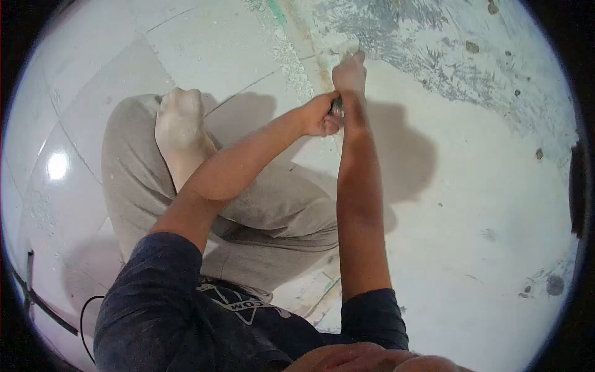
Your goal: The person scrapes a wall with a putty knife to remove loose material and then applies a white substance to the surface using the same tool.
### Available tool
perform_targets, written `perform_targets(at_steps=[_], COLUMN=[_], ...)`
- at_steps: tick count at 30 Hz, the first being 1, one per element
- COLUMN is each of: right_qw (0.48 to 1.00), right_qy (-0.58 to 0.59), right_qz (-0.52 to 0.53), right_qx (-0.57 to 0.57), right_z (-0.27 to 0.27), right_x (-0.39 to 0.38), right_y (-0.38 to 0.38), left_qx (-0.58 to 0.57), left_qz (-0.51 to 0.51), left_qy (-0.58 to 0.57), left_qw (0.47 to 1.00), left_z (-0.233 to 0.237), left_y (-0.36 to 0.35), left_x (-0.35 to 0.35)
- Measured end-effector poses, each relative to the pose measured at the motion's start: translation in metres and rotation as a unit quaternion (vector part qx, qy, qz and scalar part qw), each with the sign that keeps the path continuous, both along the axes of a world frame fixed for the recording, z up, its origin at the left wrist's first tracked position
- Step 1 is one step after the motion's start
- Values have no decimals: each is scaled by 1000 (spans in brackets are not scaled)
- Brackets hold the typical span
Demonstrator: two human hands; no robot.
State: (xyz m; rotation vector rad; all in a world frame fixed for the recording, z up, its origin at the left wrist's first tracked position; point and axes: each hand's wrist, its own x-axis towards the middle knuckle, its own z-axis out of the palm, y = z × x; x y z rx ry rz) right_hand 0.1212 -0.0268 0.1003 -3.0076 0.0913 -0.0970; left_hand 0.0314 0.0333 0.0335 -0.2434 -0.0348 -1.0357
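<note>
hand tool (pixel 337 108), probably stiff, light and best held at its handle, is near the grey-streaked coating (pixel 396 37), with the left hand (pixel 320 116) curled around its shiny end and the right hand (pixel 350 77) apparently clenched farther up it.

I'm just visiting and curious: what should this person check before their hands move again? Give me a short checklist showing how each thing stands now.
1. Left hand's grip closed: ok. The left hand curls around a small shiny object.
2. What the right hand holds: cannot tell. Its fingers are blurred.
3. Surface even: not ok. The grey-streaked patch looks rough beside the smooth white area.
4. Foot out of the way: ok. The foot lies apart from both hands.
5. Cable clear: ok. The black cable is at the lower left, away from the hands.
</note>
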Motion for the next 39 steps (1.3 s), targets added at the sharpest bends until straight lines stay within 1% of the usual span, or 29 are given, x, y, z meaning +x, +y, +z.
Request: perform_targets(at_steps=[2,3,4,5,6,7,8,9,10,11,13,15,16,18,20,22,23,25,26,28,29,30,32,33,34,36,37,38,39], right_qw=[999,999,999,999,999,999,999,999,999,999,999,1000,1000,996,996,998,999,998,997,999,999,999,994,993,993,988,987,986,995], right_qy=[36,34,19,8,18,33,37,1,1,1,-3,22,27,-69,-82,-54,-19,0,24,23,22,28,77,69,75,-6,5,17,3], right_qz=[20,19,32,43,42,29,26,40,45,38,39,-4,-6,44,15,-37,-51,-57,-62,-34,-21,-22,39,63,52,119,122,124,73], right_qx=[10,17,-6,-31,-28,-10,8,-8,-13,-6,-3,-8,-10,32,18,4,-9,-26,-41,-36,-32,-33,-65,-77,-74,-94,-104,-114,-61], right_z=[3,-2,-10,-17,-22,-26,-23,-29,-35,-39,-28,-15,-17,-20,-11,0,9,9,6,2,-2,-9,-21,-26,-36,-55,-58,-50,-41], right_x=[11,17,32,43,42,40,44,44,39,35,25,-4,-11,-21,-24,-22,-21,-12,-5,9,15,24,55,61,58,58,57,48,31], right_y=[21,35,56,73,78,75,80,73,57,40,24,8,-3,-22,-18,-10,-2,6,12,19,22,27,56,66,60,35,19,16,4], left_qx=[53,-22,-14,29,69,22,19,63,105,116,105,98,91,90,76,74,58,27,27,32,89,89,1,-22,-18,89,141,135,109], left_qz=[54,69,78,127,166,142,147,141,132,114,108,87,59,25,19,18,8,-11,-3,-6,50,49,134,156,145,125,98,102,79], left_qy=[28,39,32,41,61,65,67,85,104,68,58,60,44,25,-12,-18,-24,-13,-11,-6,-4,2,47,44,49,47,92,88,62], left_qw=[997,997,996,991,982,988,987,984,980,984,987,990,993,995,997,997,998,999,1000,999,995,995,990,986,988,987,981,982,989], left_z=[-5,-16,-16,-18,-22,-27,-27,-22,-15,-7,4,5,4,2,6,6,5,5,3,0,3,-1,-18,-25,-28,-15,13,11,1], left_y=[5,12,25,38,44,46,44,38,32,31,18,2,-2,-5,-4,-9,-6,0,3,10,11,13,22,26,26,32,38,26,9], left_x=[20,31,45,54,50,52,51,47,38,31,14,-5,-12,-21,-22,-15,-11,-2,3,15,18,25,53,58,51,39,29,23,15])
